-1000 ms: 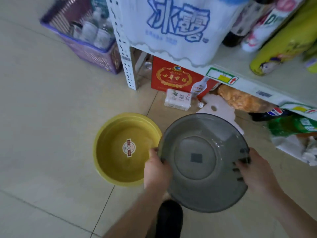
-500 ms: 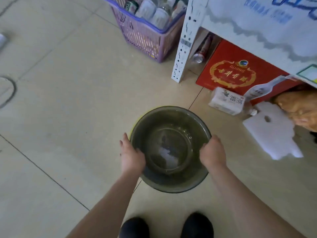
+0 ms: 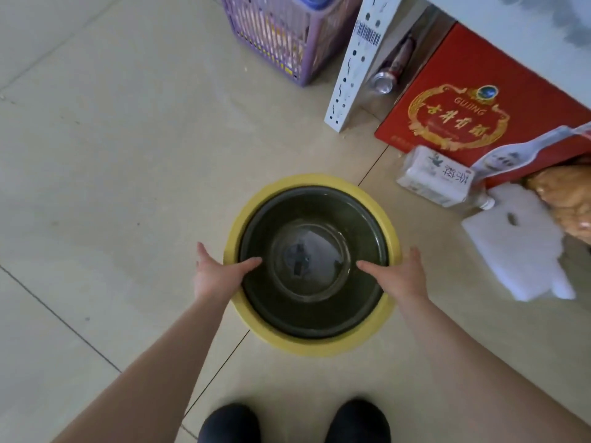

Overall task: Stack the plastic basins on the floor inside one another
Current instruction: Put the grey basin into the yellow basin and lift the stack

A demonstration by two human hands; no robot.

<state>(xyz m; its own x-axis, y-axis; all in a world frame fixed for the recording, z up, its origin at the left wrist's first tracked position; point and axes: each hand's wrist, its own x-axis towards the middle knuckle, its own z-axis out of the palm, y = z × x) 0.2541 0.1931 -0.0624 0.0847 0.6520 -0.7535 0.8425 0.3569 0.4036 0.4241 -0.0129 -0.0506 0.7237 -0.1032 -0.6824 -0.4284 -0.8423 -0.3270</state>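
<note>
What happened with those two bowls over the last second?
The dark basin, held tilted beside the yellow basin a second ago, was turned upright and lowered into it, so it now sits nested inside. The left hand and right hand have loosened, thumbs resting over the rim. The yellow basin stayed on the floor.

We see a glossy dark plastic basin [image 3: 311,318], a matt yellow plastic basin [image 3: 319,346], smooth beige floor tiles [image 3: 128,155], a purple plastic basket [image 3: 278,36]

Pale beige tiled floor [image 3: 128,155] with dark grout lines, and a white perforated shelf upright [image 3: 355,59] at its far edge.
</note>
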